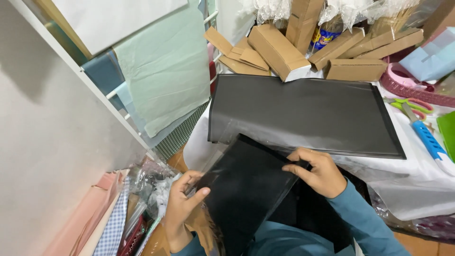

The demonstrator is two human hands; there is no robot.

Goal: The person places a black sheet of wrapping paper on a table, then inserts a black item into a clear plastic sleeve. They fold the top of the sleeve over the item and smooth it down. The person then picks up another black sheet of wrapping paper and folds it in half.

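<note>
So I've got a black sheet (244,189) in a clear sleeve held low over my lap, just in front of the table (417,175). My left hand (182,201) has its grip pinched on the sheet's left edge, thumb on top. My right hand (317,173) is clamped on the upper right corner. A bigger black sheet (303,114) lies flat on the table, cardboard boxes (279,50) behind it, scissors (412,105) off right.
</note>
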